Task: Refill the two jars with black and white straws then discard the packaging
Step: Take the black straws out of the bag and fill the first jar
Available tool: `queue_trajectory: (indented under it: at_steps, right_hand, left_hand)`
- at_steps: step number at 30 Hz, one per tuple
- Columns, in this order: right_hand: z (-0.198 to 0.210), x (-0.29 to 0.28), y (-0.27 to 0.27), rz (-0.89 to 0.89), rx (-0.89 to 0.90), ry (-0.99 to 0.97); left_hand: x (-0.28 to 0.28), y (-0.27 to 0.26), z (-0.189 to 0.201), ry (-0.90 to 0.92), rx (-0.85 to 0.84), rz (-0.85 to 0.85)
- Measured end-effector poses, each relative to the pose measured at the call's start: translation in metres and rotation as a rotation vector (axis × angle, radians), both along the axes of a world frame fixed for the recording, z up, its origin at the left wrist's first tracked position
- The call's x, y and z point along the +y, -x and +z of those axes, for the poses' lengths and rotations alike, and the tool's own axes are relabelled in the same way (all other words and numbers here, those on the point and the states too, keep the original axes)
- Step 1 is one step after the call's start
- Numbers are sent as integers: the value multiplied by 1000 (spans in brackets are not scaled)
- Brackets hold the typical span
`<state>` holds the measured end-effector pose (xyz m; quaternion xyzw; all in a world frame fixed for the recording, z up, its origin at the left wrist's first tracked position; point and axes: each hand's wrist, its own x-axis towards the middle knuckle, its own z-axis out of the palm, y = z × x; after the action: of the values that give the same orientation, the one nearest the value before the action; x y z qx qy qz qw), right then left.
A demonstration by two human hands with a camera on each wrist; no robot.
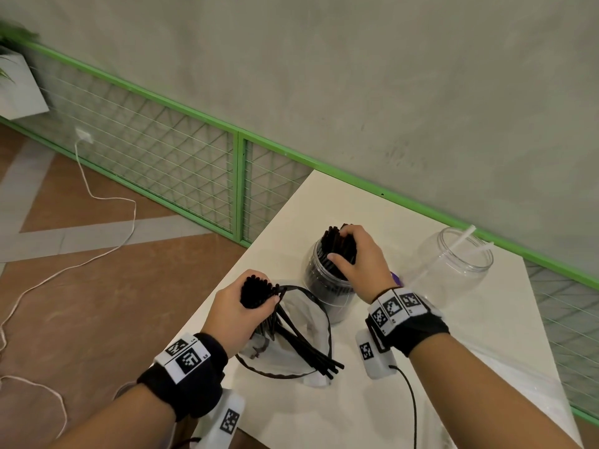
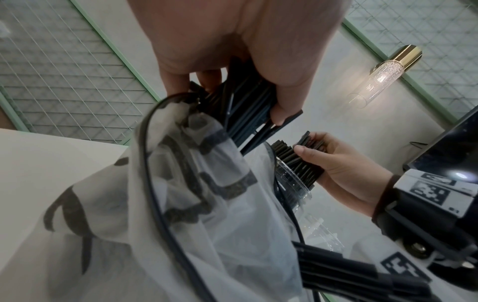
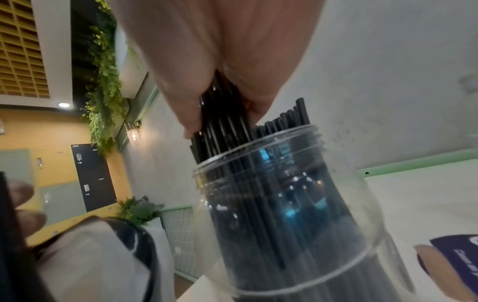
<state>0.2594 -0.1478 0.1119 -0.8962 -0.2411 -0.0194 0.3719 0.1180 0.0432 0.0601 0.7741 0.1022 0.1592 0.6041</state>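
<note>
The right hand (image 1: 359, 264) clasps a bunch of black straws (image 1: 340, 244) at the mouth of the near jar (image 1: 327, 286), probably to seat them upright. Just left of it, the left hand (image 1: 240, 306) grips a 2nd bundle (image 1: 256, 291) drawn from the packaging bag (image 1: 301, 322), ready to follow. Right of the right hand, the other jar (image 1: 453, 264) holds only 2 white straws (image 1: 466, 236) on the surface (image 1: 453, 367).

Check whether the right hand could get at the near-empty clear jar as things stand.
Probably yes, once freed: the right hand is gripping black straws in the neighbouring jar, and the clear jar stands just beside it, unobstructed.
</note>
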Motion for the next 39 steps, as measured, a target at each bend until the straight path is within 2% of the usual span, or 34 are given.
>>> queue_trajectory:
  at_steps: [2, 6, 10, 15, 18, 21, 25, 30, 33, 39]
  right_hand:
    - [4, 1, -2, -39, -53, -38]
    - [7, -6, -4, -150, -148, -243]
    - [-11, -17, -4, 13, -199, -7]
    - [-22, -30, 1, 97, -98, 206]
    - [-20, -34, 4, 123, -185, 363]
    - [-18, -39, -4, 92, -269, 465]
    - [-19, -38, -24, 134, -168, 594]
    - [-15, -11, -43, 226, -233, 671]
    - [-17, 3, -48, 197, -221, 600]
    - [-18, 12, -50, 28, -262, 213]
  left_hand:
    - [0, 0, 0, 3, 1, -4]
    - [0, 0, 0, 13, 4, -11]
    - [0, 0, 0, 12, 3, -18]
    - [0, 0, 0, 9, 8, -21]
    - [0, 1, 1, -5, 13, -14]
    - [1, 1, 1, 5, 20, -14]
    - [1, 1, 1, 21, 25, -14]
    - [2, 0, -1, 19, 24, -17]
    - [3, 0, -1, 22, 22, -15]
    - [3, -1, -1, 33, 23, -24]
